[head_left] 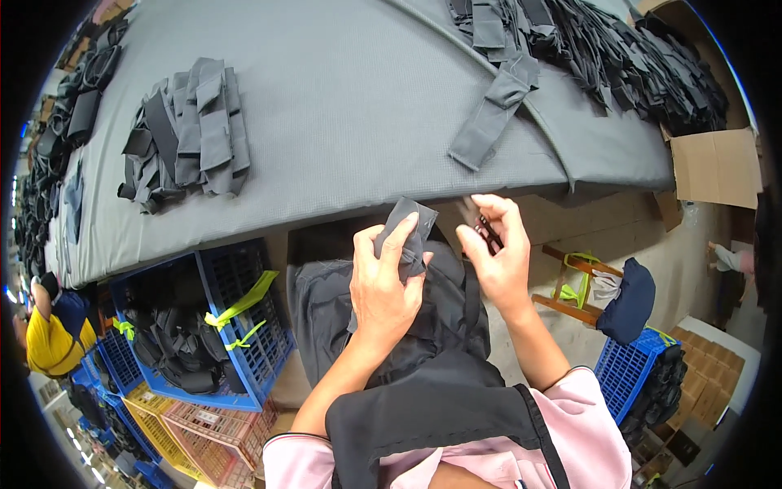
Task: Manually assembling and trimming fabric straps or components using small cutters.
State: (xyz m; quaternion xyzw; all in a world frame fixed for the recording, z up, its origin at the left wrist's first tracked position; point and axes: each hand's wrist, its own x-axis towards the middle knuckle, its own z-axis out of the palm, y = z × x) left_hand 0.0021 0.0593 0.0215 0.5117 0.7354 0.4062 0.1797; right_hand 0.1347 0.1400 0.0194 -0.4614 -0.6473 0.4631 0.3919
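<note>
My left hand (381, 285) is closed on a dark grey fabric strip (405, 228), pinching its folded end just off the table's near edge. To its right, my right hand (503, 253) curls around thread snips (487, 232); their blades are blurred by motion and stay apart from the strip. A dark fabric heap (448, 301) lies below both hands, over my lap. On the grey-covered table (334, 106), one pile of grey strips (199, 134) sits at the left. Another folded strip (493, 114) lies at the right.
A large heap of dark strips (611, 57) fills the back right beside a cardboard box (717, 167). Blue crate (277, 326) with black pieces stands below the table at left. At right are a wooden stool (562, 285) and another blue crate (631, 367). Someone in yellow (53, 342) is far left.
</note>
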